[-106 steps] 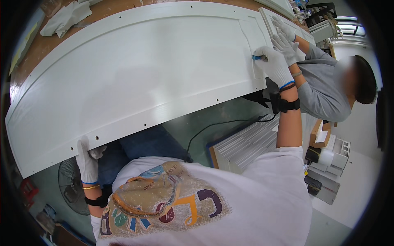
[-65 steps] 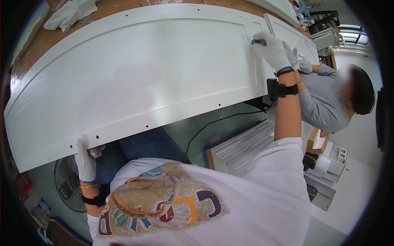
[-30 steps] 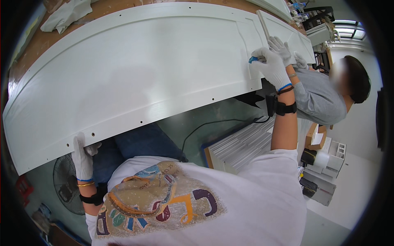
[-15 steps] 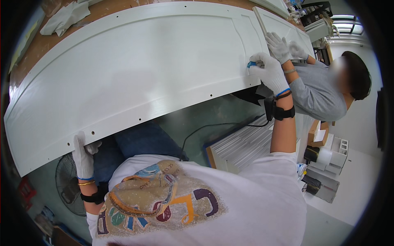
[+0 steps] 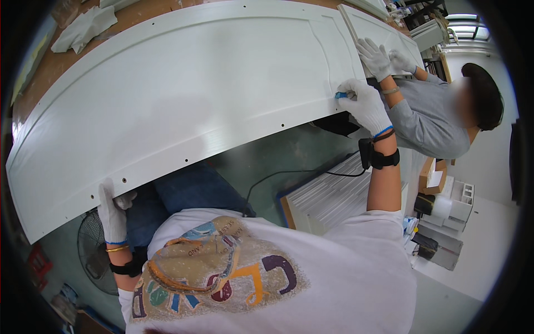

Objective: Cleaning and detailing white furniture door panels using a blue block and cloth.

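A long white panel (image 5: 222,83), like a door with a raised frame and small dark holes along its edges, lies in front of me. My left hand (image 5: 113,209), in a white knit glove, grips its near edge at the left, thumb on top and fingers curled below. At the panel's right end my gloved right hand (image 5: 364,104) pinches a small blue piece (image 5: 341,95) against the surface, by the frame's groove. The piece is mostly covered by my fingers, so its kind cannot be made out.
A co-worker in a grey top (image 5: 428,111) stands at the right, gloved hands (image 5: 374,58) on a second white panel (image 5: 384,33). A fan (image 5: 94,245) stands below left. Stacked white strips (image 5: 328,195) lie below right, a black cable (image 5: 300,171) crossing near them. White cloth (image 5: 83,29) lies far left.
My right hand has slid a little toward the near edge with the blue piece. My left hand stays at the panel's edge. The view has shifted slightly.
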The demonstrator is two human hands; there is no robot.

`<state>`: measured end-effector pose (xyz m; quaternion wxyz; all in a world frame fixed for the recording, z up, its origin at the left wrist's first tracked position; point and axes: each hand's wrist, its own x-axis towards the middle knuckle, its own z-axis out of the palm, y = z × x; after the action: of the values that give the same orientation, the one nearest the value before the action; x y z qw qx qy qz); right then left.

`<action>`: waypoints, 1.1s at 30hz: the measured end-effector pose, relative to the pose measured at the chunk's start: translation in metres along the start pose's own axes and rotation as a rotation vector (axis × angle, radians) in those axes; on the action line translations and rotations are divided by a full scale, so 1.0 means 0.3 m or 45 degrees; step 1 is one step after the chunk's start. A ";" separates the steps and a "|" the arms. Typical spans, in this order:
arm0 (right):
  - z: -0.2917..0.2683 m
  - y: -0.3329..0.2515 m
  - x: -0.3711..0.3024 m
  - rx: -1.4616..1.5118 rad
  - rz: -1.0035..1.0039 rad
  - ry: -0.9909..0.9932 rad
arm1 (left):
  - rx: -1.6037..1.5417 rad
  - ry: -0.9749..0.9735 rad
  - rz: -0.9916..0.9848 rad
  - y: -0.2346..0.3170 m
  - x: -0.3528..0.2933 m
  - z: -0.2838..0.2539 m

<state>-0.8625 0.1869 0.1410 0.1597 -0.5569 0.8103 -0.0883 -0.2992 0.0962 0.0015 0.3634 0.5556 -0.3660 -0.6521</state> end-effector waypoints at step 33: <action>0.073 -1.396 0.415 0.832 -0.899 -0.453 | -0.134 0.098 0.196 0.103 -0.184 -0.270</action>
<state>-0.5294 -0.0809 0.2351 0.4212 -0.7240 0.4633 -0.2894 -0.2103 0.1244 0.0448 0.4548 0.5306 -0.3585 -0.6189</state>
